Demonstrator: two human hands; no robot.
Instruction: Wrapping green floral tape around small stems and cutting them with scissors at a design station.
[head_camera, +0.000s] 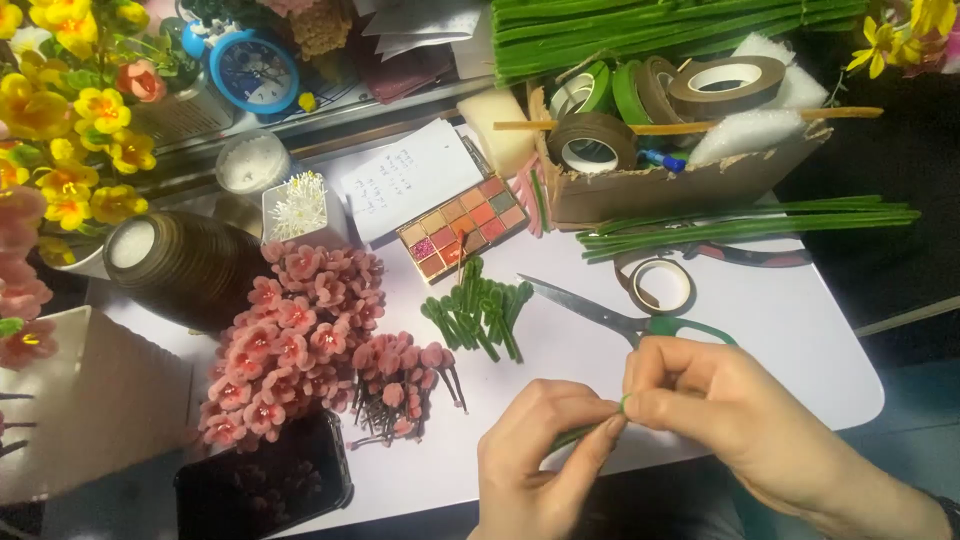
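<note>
The left hand (535, 455) and right hand (720, 415) are meeting over the near edge of the white table (800, 340), and both are pinching a thin green stem (585, 432). The left thumb and forefinger are closing on its lower stretch; the right fingertips are closing on its upper tip. The stem is slanting, its long axis running from lower left up to the right, with the tip pointing toward the right hand.

Just beyond the right hand, scissors (610, 318) with green handles are lying flat, blades pointing left and away. A tape roll (660, 287) is lying just behind them. To the left, a cluster of short green pieces (480, 310) is resting near a heap of pink flowers (300, 340), some with dark wire stems.

A cardboard box (660, 185) at the back is holding brown and green tape rolls, a stick and white wadding. Long green stems (750, 225) are lying beside it. A small white cup (300, 210) is holding white stamens, a round tub (250, 165) is holding white grains, and a dark ribbed vase (185, 265) is lying on its side. A palette (465, 225) is lying open.
</note>
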